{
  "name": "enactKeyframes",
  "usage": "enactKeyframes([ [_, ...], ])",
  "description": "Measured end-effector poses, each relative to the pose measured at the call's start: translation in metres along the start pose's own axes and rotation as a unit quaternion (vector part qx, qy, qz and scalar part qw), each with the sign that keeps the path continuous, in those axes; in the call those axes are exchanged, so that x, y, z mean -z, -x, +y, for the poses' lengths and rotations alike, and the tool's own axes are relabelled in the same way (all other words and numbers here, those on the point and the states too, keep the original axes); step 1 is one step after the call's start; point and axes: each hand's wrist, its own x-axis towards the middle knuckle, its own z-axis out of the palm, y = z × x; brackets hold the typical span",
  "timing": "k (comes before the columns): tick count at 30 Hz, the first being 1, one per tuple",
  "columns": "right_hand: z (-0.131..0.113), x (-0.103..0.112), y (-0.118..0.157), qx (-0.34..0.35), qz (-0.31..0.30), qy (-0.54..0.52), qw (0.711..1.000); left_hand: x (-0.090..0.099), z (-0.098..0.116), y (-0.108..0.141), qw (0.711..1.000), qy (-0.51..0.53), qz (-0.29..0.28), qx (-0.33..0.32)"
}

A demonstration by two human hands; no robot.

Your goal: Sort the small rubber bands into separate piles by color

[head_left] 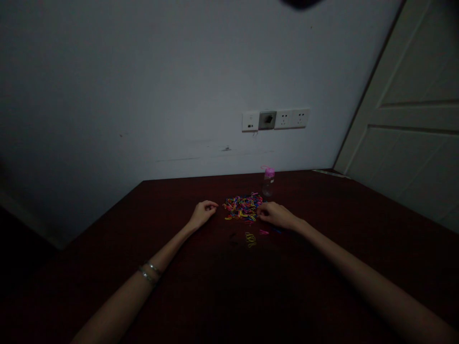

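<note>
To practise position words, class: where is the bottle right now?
In the head view, the bottle stands right of centre on the table, just beyond the right hand and the right end of the colourful pile, below the sockets.

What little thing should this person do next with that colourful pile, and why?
Perhaps the right hand should draw a yellow band from the pile and lay it by the yellow group: that hand is at the pile's right edge, yellow shows in the mix, and the yellow group lies apart, nearer the person.
</note>
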Motion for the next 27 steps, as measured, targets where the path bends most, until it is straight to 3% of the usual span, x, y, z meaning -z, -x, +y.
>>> enactKeyframes([
  [9, 0.015, 0.012, 0.008, 0.016, 0.014, -0.125, 0.992, 0.002, 0.003, 0.002, 1.000, -0.014, -0.010, 0.003],
  [14, 0.020, 0.028, 0.031, 0.005, -0.079, -0.194, 0.978, 0.001, 0.002, 0.002, 1.000, -0.018, -0.012, 0.002],
  [18, 0.020, 0.029, 0.043, 0.008, -0.133, -0.198, 0.971, 0.000, 0.004, 0.003, 0.999, -0.033, -0.011, 0.006],
  [27, 0.029, 0.033, 0.046, -0.019, -0.093, -0.212, 0.973, -0.001, 0.003, 0.003, 0.999, -0.035, -0.007, 0.010],
])
